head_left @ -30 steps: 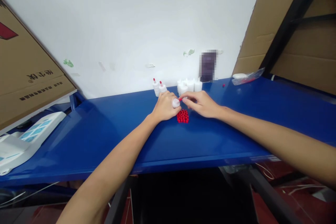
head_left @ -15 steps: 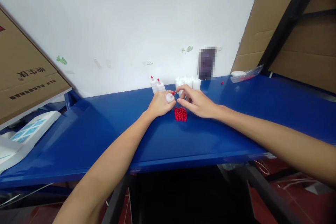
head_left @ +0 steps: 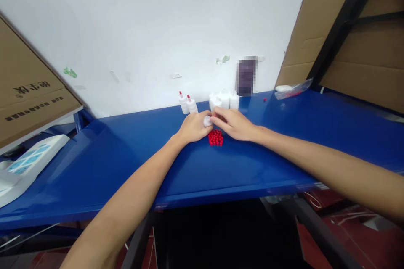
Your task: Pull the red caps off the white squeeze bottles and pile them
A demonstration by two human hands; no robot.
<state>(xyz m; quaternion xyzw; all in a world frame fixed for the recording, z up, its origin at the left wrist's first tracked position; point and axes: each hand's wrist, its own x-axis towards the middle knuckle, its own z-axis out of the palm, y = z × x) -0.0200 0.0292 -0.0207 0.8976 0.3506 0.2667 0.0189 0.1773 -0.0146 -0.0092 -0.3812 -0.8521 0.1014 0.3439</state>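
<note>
My left hand (head_left: pixel 191 127) is wrapped round a small white squeeze bottle (head_left: pixel 207 121), which lies tilted with its nozzle end toward the right. The thumb and fingers of my right hand (head_left: pixel 236 125) close on that end, over a red cap (head_left: pixel 214 114) that is mostly hidden by the fingers. Just below both hands, a tight block of small red caps (head_left: pixel 216 138) stands on the table. Behind my left hand are two upright white bottles with red tips, a rear bottle (head_left: pixel 183 104) and a front bottle (head_left: pixel 192 105). Several white bottles (head_left: pixel 225 101) without red tips stand behind my right hand.
The blue table (head_left: pixel 126 155) meets a white wall (head_left: pixel 142 29). A single red cap (head_left: pixel 264 99) and a clear plastic bag (head_left: pixel 295 89) lie at the back right. On the left are a cardboard box (head_left: pixel 28 92) and a white device with blue panels (head_left: pixel 38 155).
My right fingers have come in from just off the red tip and closed over it. The bottle in my left hand has moved slightly toward them. The view has shifted a little.
</note>
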